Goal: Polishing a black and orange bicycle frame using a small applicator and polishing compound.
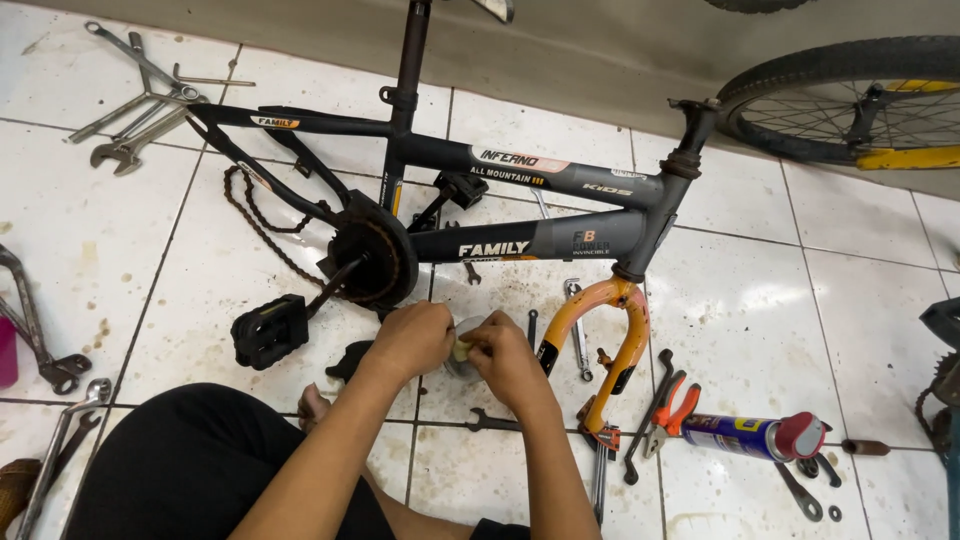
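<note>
At the lower centre of the frame, the left hand [412,340] gripped a small round grey metal part [463,348] while the right hand's [505,358] fingers pinched it, best kept steady above the white tiled floor [80,230].

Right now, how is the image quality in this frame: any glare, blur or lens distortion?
Head view: sharp overall, evenly lit; soft glare on the white floor tiles right of the bike frame; wide-angle bending curves the tile lines near the edges; the left hand and right hand show no motion blur, but hide the small grey part between them.
</note>
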